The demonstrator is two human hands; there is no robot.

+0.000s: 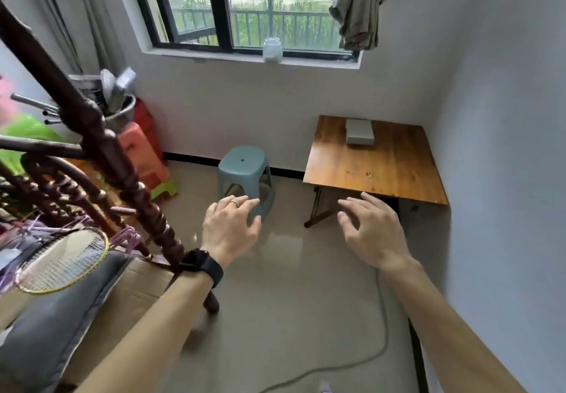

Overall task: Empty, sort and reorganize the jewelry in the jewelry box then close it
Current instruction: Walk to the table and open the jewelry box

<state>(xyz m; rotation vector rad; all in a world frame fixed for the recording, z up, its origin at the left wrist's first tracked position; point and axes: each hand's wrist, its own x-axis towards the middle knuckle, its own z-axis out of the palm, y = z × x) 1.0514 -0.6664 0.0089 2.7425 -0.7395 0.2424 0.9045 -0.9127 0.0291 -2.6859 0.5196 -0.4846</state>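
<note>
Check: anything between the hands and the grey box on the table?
Nothing visible. The left hand and right hand hover open short of the table; only its bare top lies before the closed jewelry box. The stool stands off to the left.

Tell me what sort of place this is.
Probably a bedroom or spare room in a home: a wooden table holding a closed grey box, a plastic stool, and a garment hung by the window.

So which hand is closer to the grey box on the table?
The right hand. It hovers open by the table's near edge, short of the grey box. The left hand is further left, open in front of the blue stool, away from the table.
</note>
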